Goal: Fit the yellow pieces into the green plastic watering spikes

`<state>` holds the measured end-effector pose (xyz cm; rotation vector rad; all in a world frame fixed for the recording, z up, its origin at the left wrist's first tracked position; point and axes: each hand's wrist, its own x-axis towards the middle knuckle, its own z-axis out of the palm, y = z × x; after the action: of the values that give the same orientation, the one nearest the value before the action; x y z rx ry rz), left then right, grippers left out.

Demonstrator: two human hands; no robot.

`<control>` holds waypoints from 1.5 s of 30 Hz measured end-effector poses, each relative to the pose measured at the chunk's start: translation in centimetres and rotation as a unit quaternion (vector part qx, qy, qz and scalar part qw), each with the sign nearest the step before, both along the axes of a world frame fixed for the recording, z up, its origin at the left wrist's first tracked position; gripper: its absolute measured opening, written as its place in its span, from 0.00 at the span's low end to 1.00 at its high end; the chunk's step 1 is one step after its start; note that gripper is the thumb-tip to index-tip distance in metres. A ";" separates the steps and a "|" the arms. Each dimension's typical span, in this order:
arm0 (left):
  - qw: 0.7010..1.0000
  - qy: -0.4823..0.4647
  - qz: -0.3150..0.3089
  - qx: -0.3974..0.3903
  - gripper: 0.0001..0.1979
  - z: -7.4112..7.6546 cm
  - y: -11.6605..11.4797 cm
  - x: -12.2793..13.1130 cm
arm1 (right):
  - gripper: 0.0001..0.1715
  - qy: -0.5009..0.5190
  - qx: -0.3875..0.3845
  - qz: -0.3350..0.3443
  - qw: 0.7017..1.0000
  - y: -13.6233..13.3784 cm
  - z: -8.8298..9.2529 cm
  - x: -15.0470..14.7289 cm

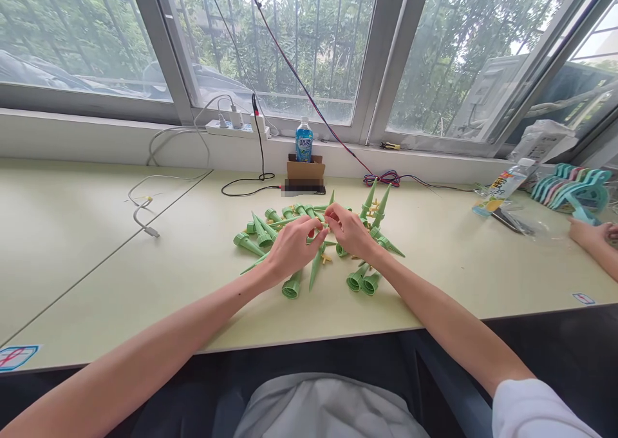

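Observation:
Both of my hands meet above a loose heap of green plastic watering spikes with threaded, cup-like ends. My left hand [300, 241] is closed in a pinch, its fingertips almost touching those of the other hand. A small bit of red shows under its fingers. My right hand [350, 230] pinches from the other side; what the fingertips hold is too small and covered to make out. Below them a green watering spike [316, 269] points toward me. Small yellow cross-shaped pieces [327, 257] lie among the spikes. One spike [291, 288] rests nearest me, its round opening facing my side.
Behind the heap stand a cardboard box [306, 169] and a blue bottle [304, 140]. Cables [381, 178] and a power strip [229, 127] run along the window side. Right of me are a tilted drink bottle [502, 187], hangers [570, 188] and another person's hand [593, 232].

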<state>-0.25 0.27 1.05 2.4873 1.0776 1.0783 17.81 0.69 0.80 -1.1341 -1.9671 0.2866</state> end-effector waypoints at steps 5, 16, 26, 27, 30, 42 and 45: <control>1.000 -0.025 0.015 -0.010 0.16 0.4 -0.1 -0.1 | 0.11 0.010 0.028 0.045 0.999 -0.7 0.4 -0.9; 0.997 -0.044 0.052 -0.026 0.14 0.5 0.2 -0.3 | 0.15 0.037 0.039 0.046 0.997 -1.0 0.1 -1.3; 0.997 -0.067 0.022 -0.031 0.14 0.4 0.3 -0.2 | 0.12 0.079 0.036 0.045 0.995 -1.0 0.0 -1.4; 0.997 -0.072 0.021 -0.034 0.14 0.4 0.3 -0.2 | 0.12 0.079 0.037 0.045 0.995 -1.0 0.0 -1.4; 0.996 -0.083 0.021 -0.041 0.14 0.4 0.3 -0.2 | 0.11 0.079 0.044 0.046 0.995 -1.1 0.0 -1.4; 0.999 -0.028 0.036 -0.005 0.11 0.3 0.4 -0.1 | 0.10 0.095 0.073 0.007 0.993 -0.7 -0.3 -1.2; 0.999 0.017 0.034 -0.007 0.11 0.2 0.3 -0.2 | 0.10 0.092 0.071 0.007 0.993 -0.8 -0.2 -1.3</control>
<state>-0.43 0.59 1.29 2.4817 1.1845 1.0474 16.52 -0.16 0.59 -0.9693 -1.8032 0.2455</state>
